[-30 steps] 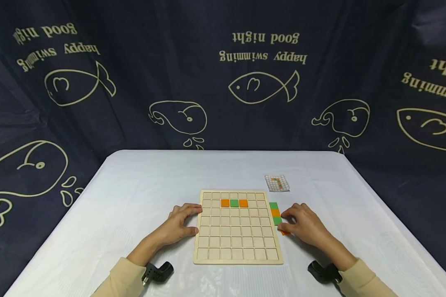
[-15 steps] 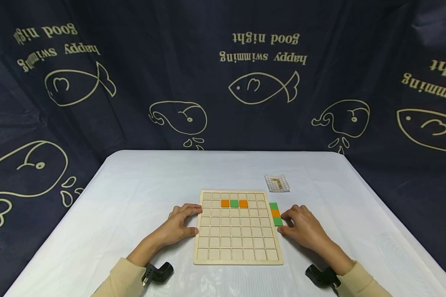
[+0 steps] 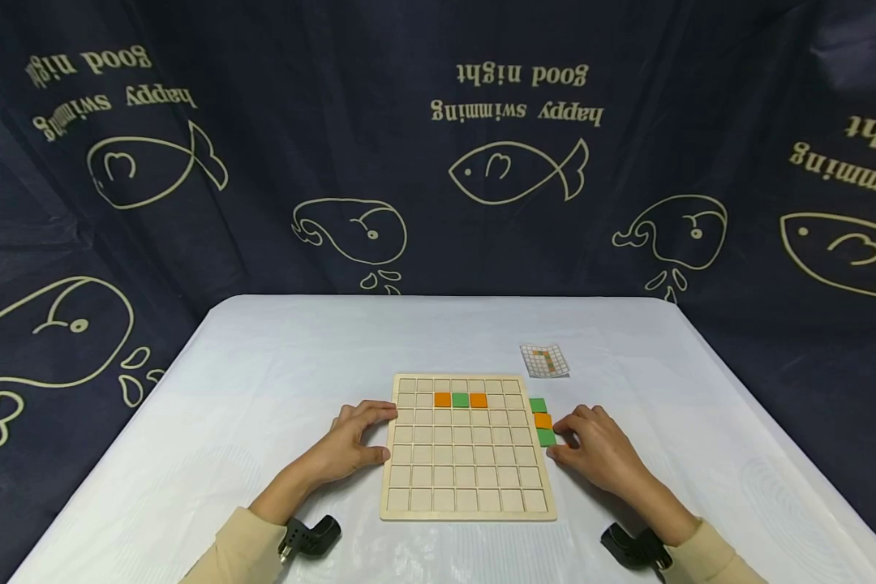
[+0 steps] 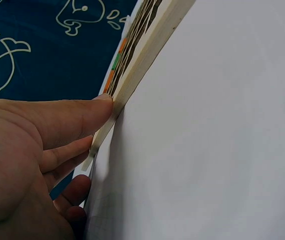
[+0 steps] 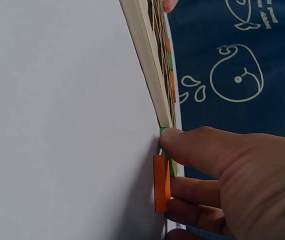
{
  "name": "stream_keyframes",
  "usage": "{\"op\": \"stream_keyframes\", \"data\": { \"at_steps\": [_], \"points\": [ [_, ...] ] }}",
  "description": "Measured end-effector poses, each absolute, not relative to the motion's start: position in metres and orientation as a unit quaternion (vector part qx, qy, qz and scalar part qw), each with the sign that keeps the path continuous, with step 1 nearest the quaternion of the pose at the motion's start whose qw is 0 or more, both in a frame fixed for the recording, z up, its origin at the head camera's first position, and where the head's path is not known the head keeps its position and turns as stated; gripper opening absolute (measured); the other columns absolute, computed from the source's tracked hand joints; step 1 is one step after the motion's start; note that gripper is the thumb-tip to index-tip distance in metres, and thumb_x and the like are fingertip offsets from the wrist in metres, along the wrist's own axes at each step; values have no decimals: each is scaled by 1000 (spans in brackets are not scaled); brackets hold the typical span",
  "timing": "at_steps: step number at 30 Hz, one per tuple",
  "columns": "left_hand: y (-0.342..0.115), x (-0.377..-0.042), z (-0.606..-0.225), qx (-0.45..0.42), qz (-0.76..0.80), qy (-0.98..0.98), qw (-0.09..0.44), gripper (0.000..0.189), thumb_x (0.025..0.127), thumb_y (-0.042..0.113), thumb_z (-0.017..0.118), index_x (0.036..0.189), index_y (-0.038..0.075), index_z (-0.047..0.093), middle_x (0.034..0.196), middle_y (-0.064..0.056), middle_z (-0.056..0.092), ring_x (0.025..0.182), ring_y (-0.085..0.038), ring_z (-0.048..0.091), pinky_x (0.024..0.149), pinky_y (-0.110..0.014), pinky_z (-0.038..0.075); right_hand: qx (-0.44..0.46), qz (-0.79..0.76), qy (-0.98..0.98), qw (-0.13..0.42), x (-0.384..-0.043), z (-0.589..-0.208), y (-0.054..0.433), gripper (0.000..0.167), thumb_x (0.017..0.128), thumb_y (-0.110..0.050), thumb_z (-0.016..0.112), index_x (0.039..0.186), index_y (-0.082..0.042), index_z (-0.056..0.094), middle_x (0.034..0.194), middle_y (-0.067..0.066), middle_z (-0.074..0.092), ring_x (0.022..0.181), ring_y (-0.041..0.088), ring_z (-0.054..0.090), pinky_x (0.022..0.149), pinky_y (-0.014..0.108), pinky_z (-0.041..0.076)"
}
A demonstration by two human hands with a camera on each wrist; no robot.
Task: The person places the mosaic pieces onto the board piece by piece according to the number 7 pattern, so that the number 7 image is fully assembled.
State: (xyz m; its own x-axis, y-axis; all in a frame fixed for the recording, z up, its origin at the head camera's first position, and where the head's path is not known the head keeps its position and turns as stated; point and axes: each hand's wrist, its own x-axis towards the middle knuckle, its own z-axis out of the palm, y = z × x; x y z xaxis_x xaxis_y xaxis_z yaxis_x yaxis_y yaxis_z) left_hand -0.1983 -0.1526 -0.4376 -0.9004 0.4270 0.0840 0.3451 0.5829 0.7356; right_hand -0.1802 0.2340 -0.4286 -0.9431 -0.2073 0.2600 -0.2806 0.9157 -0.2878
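My left hand [image 3: 345,445] rests along the left edge of a wooden grid board [image 3: 467,514], its thumb [image 4: 98,111] and fingertips touching the rim. An orange, a green and another orange tile sit in the board's second row from the top. My right hand [image 3: 600,448] is by the right edge, over loose square tiles. Its thumb [image 5: 182,142] is right at a green tile [image 3: 547,438], and its fingers lie beside an orange tile [image 5: 161,184], hidden from the head view. Another orange tile [image 3: 543,421] and a green one [image 3: 538,405] lie above these.
A small pattern card [image 3: 545,361] printed with a coloured grid lies beyond the board's upper right corner. The white cloth covers the table [image 3: 321,341]. Behind it hangs a dark curtain [image 3: 438,243] with fish and whale drawings. Black wrist devices [image 3: 312,535] sit on both wrists.
The orange tile that lay by my right thumb is now out of sight under the hand in the head view. The neighbouring tiles have shifted slightly right. My left hand stays put.
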Motion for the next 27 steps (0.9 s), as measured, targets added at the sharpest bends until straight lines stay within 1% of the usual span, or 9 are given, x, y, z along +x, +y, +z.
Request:
{"op": "stream_keyframes", "data": {
  "at_steps": [6, 11, 16, 27],
  "points": [
    [-152, -198, -437, 216, 403, 888, 53, 55, 79, 16, 73, 130, 10, 55, 143, -1, 45, 107, -17, 34, 86, -32, 25, 122, 161, -973, 110, -178, -430, 234, 26, 71, -30, 80, 87, -12, 72, 82, -6, 56, 80, 12, 43, 70, 31, 36],
    [-152, -197, -437, 215, 400, 889, 53, 55, 79, 16, 73, 130, 10, 55, 143, -1, 45, 107, -16, 34, 86, -32, 25, 125, 159, -974, 102, -175, -429, 235, 24, 71, -29, 80, 87, -14, 71, 78, -7, 51, 77, 11, 39, 68, 29, 34],
    [-152, -198, -438, 218, 398, 890, 47, 53, 79, 17, 73, 129, 11, 56, 142, -2, 46, 106, -17, 34, 87, -33, 25, 129, 158, -974, 96, -174, -428, 235, 24, 71, -29, 80, 88, -14, 72, 79, -7, 52, 76, 10, 37, 66, 27, 33],
    [-151, -198, -438, 213, 396, 892, 46, 55, 78, 15, 73, 130, 10, 56, 142, 0, 46, 105, -16, 34, 86, -32, 25, 143, 162, -971, 106, -175, -429, 237, 26, 70, -27, 81, 90, -14, 71, 79, -8, 51, 74, 9, 36, 64, 24, 32]
  ]
}}
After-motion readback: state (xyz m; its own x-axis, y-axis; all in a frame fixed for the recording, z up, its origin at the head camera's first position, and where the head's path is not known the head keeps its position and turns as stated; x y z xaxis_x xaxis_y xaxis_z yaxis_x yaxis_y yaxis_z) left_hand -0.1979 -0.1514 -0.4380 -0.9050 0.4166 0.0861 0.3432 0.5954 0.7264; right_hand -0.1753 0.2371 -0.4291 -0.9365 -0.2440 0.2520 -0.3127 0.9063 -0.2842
